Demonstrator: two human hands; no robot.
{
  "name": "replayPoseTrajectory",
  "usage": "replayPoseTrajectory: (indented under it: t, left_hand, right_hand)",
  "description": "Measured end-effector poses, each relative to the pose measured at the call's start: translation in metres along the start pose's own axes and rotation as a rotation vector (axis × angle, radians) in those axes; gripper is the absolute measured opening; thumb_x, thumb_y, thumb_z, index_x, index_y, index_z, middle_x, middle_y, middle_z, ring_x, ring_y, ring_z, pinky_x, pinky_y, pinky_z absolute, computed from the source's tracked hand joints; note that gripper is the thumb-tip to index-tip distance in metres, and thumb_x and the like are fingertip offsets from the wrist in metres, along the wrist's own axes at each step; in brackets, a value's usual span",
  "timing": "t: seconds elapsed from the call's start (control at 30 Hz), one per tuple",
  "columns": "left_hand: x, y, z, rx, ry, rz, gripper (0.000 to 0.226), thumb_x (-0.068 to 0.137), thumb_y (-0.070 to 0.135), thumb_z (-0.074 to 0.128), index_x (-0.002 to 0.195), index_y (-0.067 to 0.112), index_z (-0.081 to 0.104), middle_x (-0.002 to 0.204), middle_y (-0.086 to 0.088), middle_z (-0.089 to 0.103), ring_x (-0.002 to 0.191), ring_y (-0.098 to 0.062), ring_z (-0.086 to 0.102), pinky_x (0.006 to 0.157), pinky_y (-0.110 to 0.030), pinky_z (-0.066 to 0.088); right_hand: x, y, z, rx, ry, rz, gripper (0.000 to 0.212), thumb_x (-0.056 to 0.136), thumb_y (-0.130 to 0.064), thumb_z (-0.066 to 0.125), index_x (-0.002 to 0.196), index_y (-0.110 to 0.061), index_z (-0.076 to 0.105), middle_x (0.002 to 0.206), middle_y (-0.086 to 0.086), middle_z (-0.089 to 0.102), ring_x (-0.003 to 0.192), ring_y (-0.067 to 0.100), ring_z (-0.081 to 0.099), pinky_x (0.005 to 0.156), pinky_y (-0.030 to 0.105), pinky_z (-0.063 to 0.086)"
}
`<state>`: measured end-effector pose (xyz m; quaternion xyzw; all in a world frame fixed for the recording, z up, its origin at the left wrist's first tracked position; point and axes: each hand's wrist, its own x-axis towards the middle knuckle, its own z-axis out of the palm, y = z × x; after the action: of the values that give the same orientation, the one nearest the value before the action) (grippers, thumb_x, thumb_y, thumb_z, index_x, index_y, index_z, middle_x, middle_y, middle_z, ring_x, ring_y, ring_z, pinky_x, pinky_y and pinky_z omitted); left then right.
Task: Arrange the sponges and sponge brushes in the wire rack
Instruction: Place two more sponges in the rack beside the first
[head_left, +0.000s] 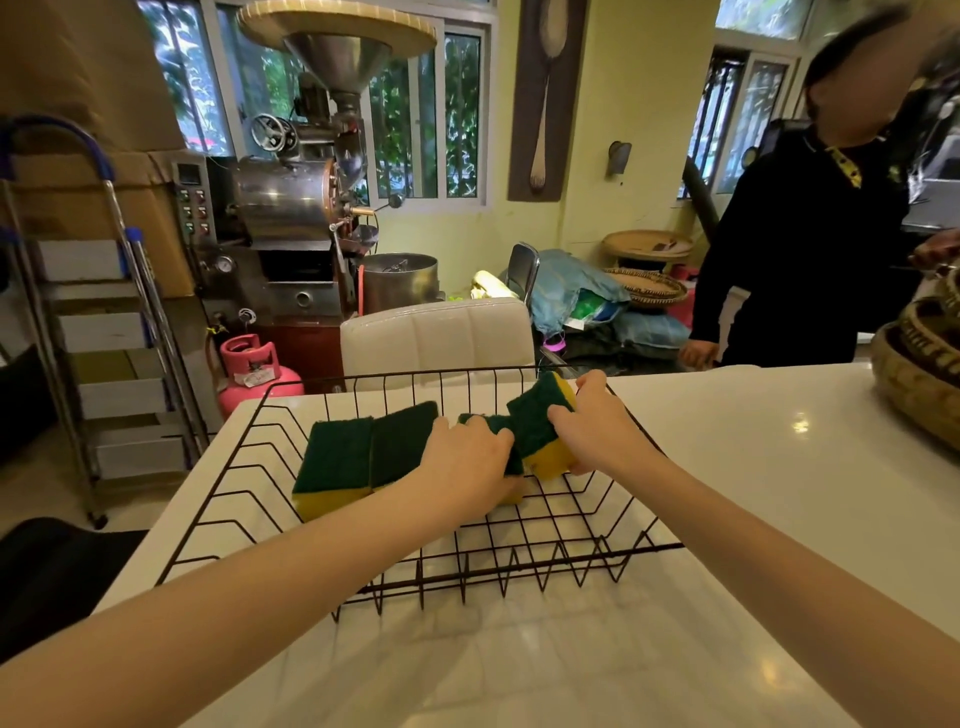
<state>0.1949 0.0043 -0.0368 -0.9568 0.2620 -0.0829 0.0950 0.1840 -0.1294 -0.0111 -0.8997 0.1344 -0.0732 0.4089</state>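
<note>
A black wire rack (249, 457) stands on the white counter. Inside it lie green-and-yellow sponges in a row: one at the left (332, 465), a second (402, 441) beside it, and a third (496, 423) mostly hidden under my left hand (467, 462), which presses down on it. My right hand (597, 426) grips a fourth sponge (540, 423), tilted up on its edge at the right end of the row. No sponge brush shows.
The white counter (753, 467) stretches to the right, with woven baskets (919, 364) at its far right edge. A person in black stands behind the counter at the right. A white chair back (436, 332) sits just beyond the rack.
</note>
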Motion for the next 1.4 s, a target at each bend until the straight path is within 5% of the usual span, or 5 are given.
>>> replayPoseTrajectory:
  t: [0.3,0.5,0.8,1.03,1.4]
  left_hand:
    - [0.000,0.001,-0.004,0.121,-0.002,-0.027,0.040,0.090,0.046,0.039,0.107,0.012,0.051,0.107,-0.009,0.064,0.106,-0.029,0.055,0.103,-0.047,0.028]
    - [-0.002,-0.006,0.000,0.077,-0.019,-0.018,0.046,0.085,0.044,0.048,0.119,0.013,0.043,0.120,-0.012,0.055,0.112,-0.030,0.050,0.099,-0.048,0.034]
    - [0.000,-0.013,0.006,-0.151,-0.038,-0.028,0.053,0.081,0.012,0.060,0.127,0.015,0.034,0.127,-0.013,0.042,0.112,-0.028,0.046,0.082,-0.035,0.047]
    - [0.002,-0.013,0.008,-0.136,-0.007,-0.022,0.048,0.082,0.016,0.060,0.124,0.015,0.037,0.123,-0.013,0.045,0.109,-0.028,0.048,0.076,-0.034,0.046]
    - [-0.004,-0.036,-0.020,-0.488,-0.219,0.063,0.053,0.081,0.030,0.061,0.127,0.012,0.044,0.126,-0.010,0.048,0.111,-0.023,0.048,0.088,-0.029,0.043]
  right_hand:
    - [0.008,-0.001,0.009,-0.094,-0.040,0.111,0.054,0.092,-0.014,0.039,0.139,-0.007,0.012,0.082,0.010,0.048,0.065,0.020,0.051,0.080,0.051,0.055]
    - [0.009,0.002,0.022,-0.431,-0.103,0.148,0.064,0.090,-0.009,0.042,0.141,-0.005,0.005,0.123,0.022,0.054,0.107,0.037,0.055,0.087,0.048,0.051]
    - [0.009,0.011,0.020,-0.605,-0.148,-0.018,0.038,0.092,-0.018,0.040,0.128,-0.007,0.034,0.115,0.016,0.057,0.099,0.028,0.057,0.074,0.036,0.045]
    - [0.011,0.017,0.019,-0.604,-0.157,-0.108,0.053,0.084,-0.045,0.046,0.125,-0.012,0.040,0.106,0.008,0.055,0.089,0.022,0.052,0.069,0.034,0.044]
    - [0.006,0.007,0.009,-0.678,-0.273,-0.105,0.048,0.089,-0.042,0.042,0.124,-0.010,0.047,0.110,0.011,0.057,0.091,0.023,0.050,0.074,0.032,0.041]
